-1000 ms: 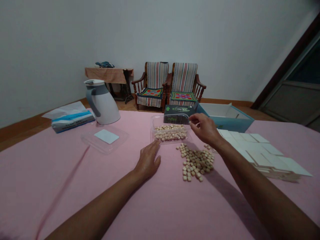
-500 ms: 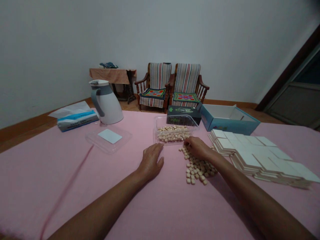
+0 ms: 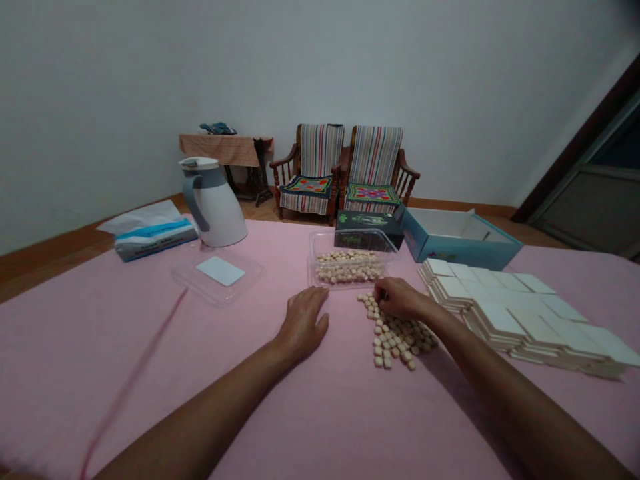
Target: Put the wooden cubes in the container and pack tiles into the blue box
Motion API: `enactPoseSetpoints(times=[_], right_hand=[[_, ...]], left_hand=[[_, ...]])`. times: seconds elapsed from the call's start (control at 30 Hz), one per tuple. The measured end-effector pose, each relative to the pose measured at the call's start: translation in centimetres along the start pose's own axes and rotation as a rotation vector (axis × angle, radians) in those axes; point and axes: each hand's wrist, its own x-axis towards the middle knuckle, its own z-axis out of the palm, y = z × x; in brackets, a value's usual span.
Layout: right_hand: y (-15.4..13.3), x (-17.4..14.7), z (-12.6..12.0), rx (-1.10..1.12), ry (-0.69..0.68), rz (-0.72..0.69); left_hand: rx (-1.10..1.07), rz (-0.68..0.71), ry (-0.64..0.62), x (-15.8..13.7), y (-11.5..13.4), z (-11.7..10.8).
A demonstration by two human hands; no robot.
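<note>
The cubes (image 3: 393,343) are being borne by the table (image 3: 320,413) in a loose heap, nearer than the tub (image 3: 320,244) and a little to its right; a further layer is being contained in the tub itself. The far end of the heap is being partly covered by the right hand (image 3: 400,299), whose grip is being held narrow, with thumb and fingers drawn together among the cubes; whether one is being pinched cannot be told. The left hand (image 3: 304,320) is being rested palm down, its grip loose and unfilled, the thumb being held apart and the fingertips being set at the tub's near edge; whether that edge is being touched cannot be told.

The cubes, apparently wooden, are being judged very light, stiff and hard to break, with little slip on their dull faces but some tendency to roll out at the rounded corners. Two opposite faces are being favoured for a fingertip hold, with neighbours being easily nudged aside. The tub, apparently thin plastic, is being judged springy, slick and liable to crack if squeezed; the rim is being favoured there.
</note>
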Motion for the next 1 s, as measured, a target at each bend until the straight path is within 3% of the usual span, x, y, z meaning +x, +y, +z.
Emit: enactPoseSetpoints(times=[0.13, 0.27, 0.33, 0.4, 0.53, 0.73, 0.87, 1.0], right_hand=[[-0.5, -0.7, -2.5, 0.019, 0.101, -0.054], [-1.1, -0.5, -5.3, 0.12, 0.494, -0.095], [-1.4, -0.3, -5.7, 0.142, 0.615, -0.109], [-1.6, -0.1, -5.0, 0.114, 0.531, -0.155], [-1.4, 0.2, -1.9, 0.014, 0.184, -0.195], [-0.4, 1.2, 1.2, -0.014, 0.077, -0.138], [-0.6, 0.6, 0.5, -0.062, 0.083, -0.152], [-1.0, -0.4, -2.5, -0.024, 0.023, -0.171]], left_hand=[[-0.012, 0.004, 0.007, 0.0, 0.0, -0.1], [-0.02, 0.002, 0.016, -0.1, 0.0, -0.1], [-0.021, 0.0, 0.015, -0.1, 0.0, -0.1], [-0.018, -0.001, 0.008, 0.0, 0.1, -0.1], [-0.007, -0.008, -0.009, 0.0, 0.1, -0.2], [-0.012, -0.008, -0.002, 0.0, 0.1, -0.2], [-0.023, 0.002, 0.018, -0.1, 0.1, -0.2], [-0.017, -0.006, 0.004, 0.0, 0.1, -0.2]])
